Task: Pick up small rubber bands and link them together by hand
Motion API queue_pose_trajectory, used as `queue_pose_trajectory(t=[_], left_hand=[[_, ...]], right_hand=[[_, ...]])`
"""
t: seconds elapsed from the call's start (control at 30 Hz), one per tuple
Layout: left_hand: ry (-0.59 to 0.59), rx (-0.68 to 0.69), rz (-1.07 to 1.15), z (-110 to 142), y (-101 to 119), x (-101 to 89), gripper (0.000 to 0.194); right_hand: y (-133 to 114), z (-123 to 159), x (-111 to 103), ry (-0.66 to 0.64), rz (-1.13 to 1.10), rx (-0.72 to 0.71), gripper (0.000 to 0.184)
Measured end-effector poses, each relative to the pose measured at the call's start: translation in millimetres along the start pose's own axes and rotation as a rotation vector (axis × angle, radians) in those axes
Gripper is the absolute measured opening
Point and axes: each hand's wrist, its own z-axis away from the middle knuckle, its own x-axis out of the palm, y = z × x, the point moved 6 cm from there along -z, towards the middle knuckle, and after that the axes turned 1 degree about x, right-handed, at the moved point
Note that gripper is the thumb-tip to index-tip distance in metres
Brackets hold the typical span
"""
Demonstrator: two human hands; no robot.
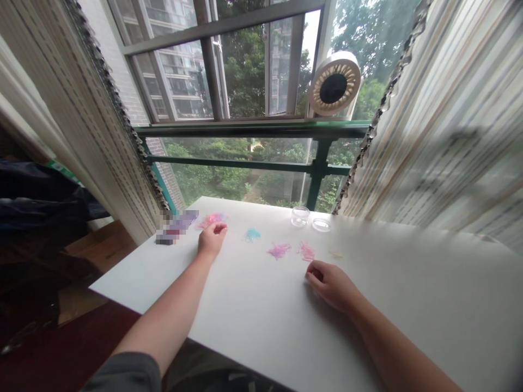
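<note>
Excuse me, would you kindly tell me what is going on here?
A person's left hand is at a multicoloured pile of thin strands on a white table; whether it pinches any is unclear. The right hand is near a small pink pile. A turquoise pile, a purple pile and a pale yellow pile lie apart. Beyond stands a clear round container, a shallow clear round piece beside it.

Right hand [333, 282] has room leftward, nearby pink pile [306, 251] ahead.

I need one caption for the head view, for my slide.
Left hand by a multicoloured pile, right hand near a pink pile, above a white table.
</note>
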Motion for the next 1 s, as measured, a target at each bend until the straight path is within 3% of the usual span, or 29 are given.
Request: queue_pose_trajectory(t=[0.17, 0.3, 0.4, 0.7, 0.8, 1.0], left_hand=[[-0.005, 0.046, 0.062, 4.9, 12.2, 2.8, 0.021], [-0.077, 0.107, 0.060, 19.0, 36.6, 7.4, 0.020], [-0.172, 0.183, 0.054, 38.6, 65.4, 15.3, 0.018], [-0.617, 0.544, 0.236, 109.9, 168.2, 62.1, 0.012], [-0.654, 0.541, 0.261, 116.9, 177.7, 73.6, 0.012], [-0.665, 0.481, 0.255, 120.1, 169.7, 82.5, 0.011]], right_hand=[[0.1, -0.4, -0.2, 0.004, -0.003, 0.000, 0.015], [-0.3, -0.3, -0.9, 0.016, -0.013, -0.007, 0.014], [-2.1, 0.3, -1.5, 0.030, -0.038, -0.018, 0.013], [-14.7, 2.9, 2.2, 0.038, -0.250, -0.143, 0.008], [-11.3, 2.2, 1.8, 0.083, -0.328, -0.150, 0.010], [-5.8, 2.0, -0.7, 0.150, -0.380, -0.127, 0.010]])
